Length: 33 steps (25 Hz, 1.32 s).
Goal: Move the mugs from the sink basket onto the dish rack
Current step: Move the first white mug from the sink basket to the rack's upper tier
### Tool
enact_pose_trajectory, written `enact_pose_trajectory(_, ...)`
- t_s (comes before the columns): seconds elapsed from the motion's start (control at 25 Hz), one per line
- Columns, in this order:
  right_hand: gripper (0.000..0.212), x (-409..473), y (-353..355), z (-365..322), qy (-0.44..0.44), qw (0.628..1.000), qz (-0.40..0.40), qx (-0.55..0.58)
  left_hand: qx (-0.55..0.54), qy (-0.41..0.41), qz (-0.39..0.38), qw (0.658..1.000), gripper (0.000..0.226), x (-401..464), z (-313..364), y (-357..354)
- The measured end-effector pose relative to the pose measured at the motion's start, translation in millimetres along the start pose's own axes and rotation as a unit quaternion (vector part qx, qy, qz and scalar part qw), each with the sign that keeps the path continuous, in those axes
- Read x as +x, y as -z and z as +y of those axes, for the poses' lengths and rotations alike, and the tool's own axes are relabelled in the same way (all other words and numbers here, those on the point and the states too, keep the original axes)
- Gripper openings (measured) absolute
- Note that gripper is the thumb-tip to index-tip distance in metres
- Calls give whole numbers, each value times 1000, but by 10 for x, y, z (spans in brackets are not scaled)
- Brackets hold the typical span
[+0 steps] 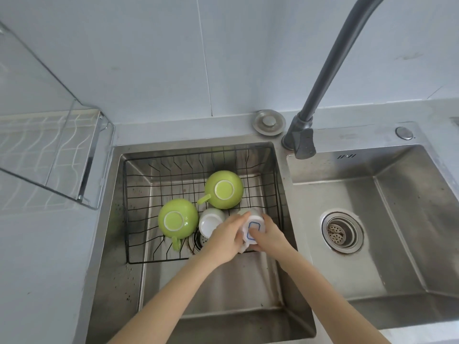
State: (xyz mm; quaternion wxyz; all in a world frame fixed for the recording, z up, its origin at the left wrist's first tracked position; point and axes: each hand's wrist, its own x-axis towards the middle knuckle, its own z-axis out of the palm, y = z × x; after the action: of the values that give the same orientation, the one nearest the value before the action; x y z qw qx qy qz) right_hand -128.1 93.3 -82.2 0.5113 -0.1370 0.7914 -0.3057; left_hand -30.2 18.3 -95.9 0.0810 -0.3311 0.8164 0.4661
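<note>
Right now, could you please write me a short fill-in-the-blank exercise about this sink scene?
1. Both hands, left hand and right hand, hold a ___ mug.
2. The wire basket also holds ___ green mugs.
3. The green mugs sit ___ down.
4. The dish rack lies to the ___ of the sink.

Missing: white; two; upside; left

**Lighting and picture quality: head view**

Light: bright, soft, even daylight with a cool bluish cast; source direction not clear.
Shadows: faint, soft-edged, under the arms and along the sink (248, 289) walls.
Glare: dull sheen on the steel; pale reflections on the clear rack cover (49, 135).
Focus: sharp centrally; slight softness on the fingers (244, 216).
Distortion: wide-angle bending of the faucet (330, 70) and counter (44, 269) edges towards the frame borders.
</note>
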Motion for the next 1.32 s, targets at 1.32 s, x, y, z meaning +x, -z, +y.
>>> enact_pose_trajectory(1.32,60,-1742,-108,-328,389,902,3,-185,-79,-154,197,965,62,-1917,231,665)
